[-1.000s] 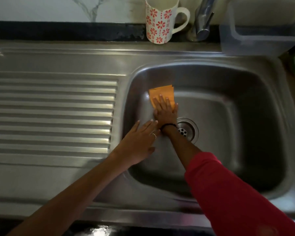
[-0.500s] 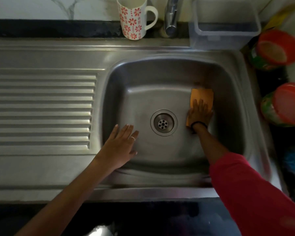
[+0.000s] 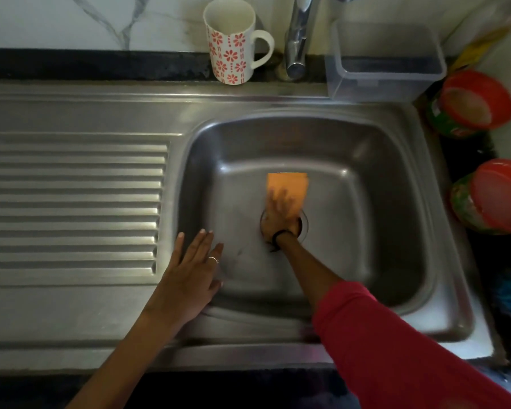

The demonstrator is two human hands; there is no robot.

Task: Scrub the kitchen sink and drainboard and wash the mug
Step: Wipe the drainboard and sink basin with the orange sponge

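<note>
An orange scrub pad (image 3: 289, 187) lies on the sink (image 3: 366, 208) floor over the drain, pressed flat by the right hand (image 3: 279, 215) with straight fingers. The left hand (image 3: 192, 273) rests flat, fingers extended, on the basin's near-left rim. The flowered mug (image 3: 230, 45) stands behind, beside the tap (image 3: 297, 36).

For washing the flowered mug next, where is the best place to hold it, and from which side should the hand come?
Probably the handle: the mug stands upright on the ledge behind the sink, its handle pointing right toward the tap. That gap looks narrow, so coming from the front and curling the fingers through the loop seems easiest. The left hand, resting flat on the basin edge, is free.
</note>
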